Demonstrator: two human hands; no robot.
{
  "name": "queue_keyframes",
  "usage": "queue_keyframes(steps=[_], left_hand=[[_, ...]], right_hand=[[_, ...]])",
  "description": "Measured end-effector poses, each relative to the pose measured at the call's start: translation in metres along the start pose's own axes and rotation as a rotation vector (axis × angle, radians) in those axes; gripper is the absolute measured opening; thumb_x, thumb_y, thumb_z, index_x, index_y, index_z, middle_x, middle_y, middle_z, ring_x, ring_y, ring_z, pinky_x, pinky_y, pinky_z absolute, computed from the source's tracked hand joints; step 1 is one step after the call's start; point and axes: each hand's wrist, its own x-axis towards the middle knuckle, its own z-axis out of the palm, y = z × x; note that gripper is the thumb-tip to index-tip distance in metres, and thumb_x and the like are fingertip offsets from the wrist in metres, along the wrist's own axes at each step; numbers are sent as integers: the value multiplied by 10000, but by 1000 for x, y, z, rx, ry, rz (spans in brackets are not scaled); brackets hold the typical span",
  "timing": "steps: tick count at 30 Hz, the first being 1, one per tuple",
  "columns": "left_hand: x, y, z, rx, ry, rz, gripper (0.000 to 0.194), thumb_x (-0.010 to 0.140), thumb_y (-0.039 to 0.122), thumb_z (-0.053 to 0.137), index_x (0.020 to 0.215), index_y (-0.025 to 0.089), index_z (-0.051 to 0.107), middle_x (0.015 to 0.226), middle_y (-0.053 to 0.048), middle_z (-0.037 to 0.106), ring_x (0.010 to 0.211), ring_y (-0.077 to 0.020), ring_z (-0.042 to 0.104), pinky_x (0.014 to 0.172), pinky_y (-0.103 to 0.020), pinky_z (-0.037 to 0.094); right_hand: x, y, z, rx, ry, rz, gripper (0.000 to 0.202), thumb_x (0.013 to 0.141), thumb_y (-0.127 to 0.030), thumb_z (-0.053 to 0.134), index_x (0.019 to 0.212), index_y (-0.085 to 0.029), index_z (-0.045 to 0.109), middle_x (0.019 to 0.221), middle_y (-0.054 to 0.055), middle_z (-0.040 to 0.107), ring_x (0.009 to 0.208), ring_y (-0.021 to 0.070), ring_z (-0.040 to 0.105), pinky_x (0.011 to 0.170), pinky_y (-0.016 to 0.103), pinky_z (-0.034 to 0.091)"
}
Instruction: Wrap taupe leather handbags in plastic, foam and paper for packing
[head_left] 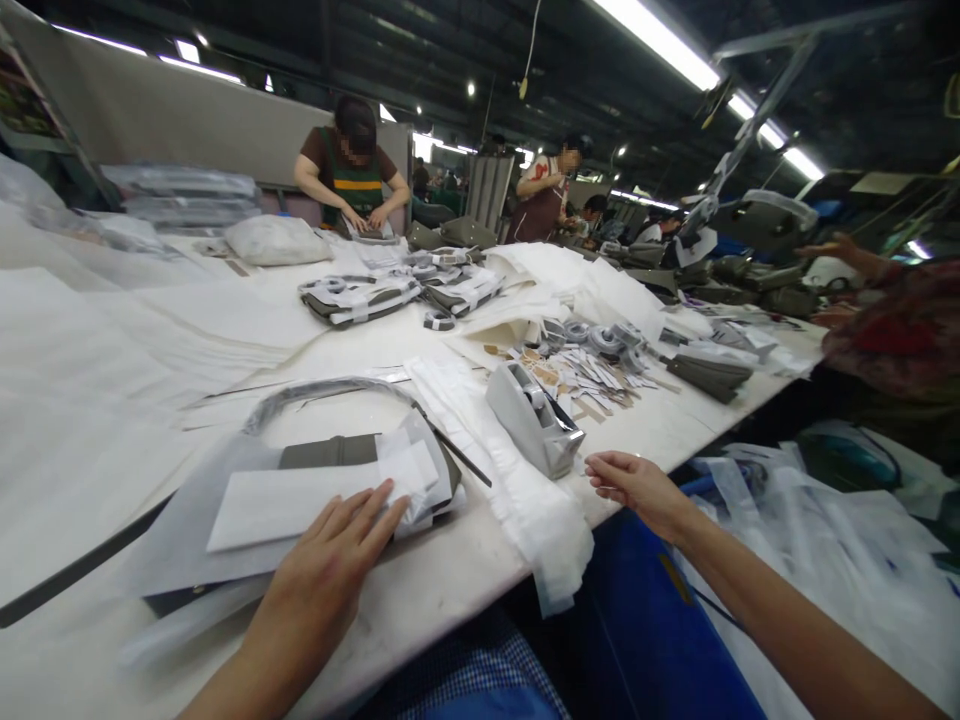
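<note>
1. Bag (330,452) lies on the near part of the bench (409,610), olive material showing between white paper (281,505) and the wrapped handle (322,388).
2. Left hand (337,560) rests flat on the paper over the bag, fingers stretched out and gripping nothing.
3. Right hand (645,492) hangs near the tape dispenser (525,420), fingers bent towards the thumb; whether they hold anything, I cannot tell.
4. Tags (592,378), white and brown, lie heaped beyond the dispenser; any print on them is too small to read.
</note>
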Motion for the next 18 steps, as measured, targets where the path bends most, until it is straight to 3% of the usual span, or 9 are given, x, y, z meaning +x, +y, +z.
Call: queue_keyframes(steps=[3, 6, 9, 13, 18], left_hand=[[0, -1, 0, 6, -2, 12, 786, 720, -44, 424, 1450, 246, 459, 1520, -66, 447, 1261, -282, 545, 1066, -479, 453], [-2, -2, 0, 8, -11, 20, 797, 715, -45, 423, 1461, 236, 443, 1532, -69, 430, 1275, -285, 536, 1075, -479, 447], [-4, -2, 2, 12, -10, 31, 810, 719, -50, 413, 1479, 229, 412, 1556, -70, 389, 1300, -286, 517, 1088, -487, 435], [-4, -1, 1, 30, -4, 19, 804, 736, -62, 395, 1486, 229, 397, 1564, -74, 374, 1307, -283, 511, 1089, -491, 434], [-1, 4, -7, 24, -38, -12, 703, 819, -49, 369, 1465, 222, 429, 1531, -99, 426, 1305, -271, 515, 1090, -477, 434]], right_hand=[[12, 12, 3, -49, 48, -61, 457, 682, -577, 783, 871, -165, 729, 845, 89, 750, 708, 172, 681, 667, 288, 576], [13, 9, -7, -118, 84, -93, 417, 632, -536, 818, 806, -167, 734, 734, 61, 733, 648, 179, 652, 640, 298, 548], [-1, -8, -20, -305, 62, -229, 309, 743, -484, 753, 848, -194, 748, 787, 50, 743, 704, 201, 673, 728, 324, 543], [-21, -56, -12, -656, -165, -531, 205, 896, -395, 620, 912, -238, 751, 907, 46, 754, 828, 210, 692, 814, 324, 528], [-19, -128, 58, -754, -575, -830, 195, 948, -308, 564, 984, -250, 747, 883, 39, 746, 802, 171, 683, 752, 257, 497]])
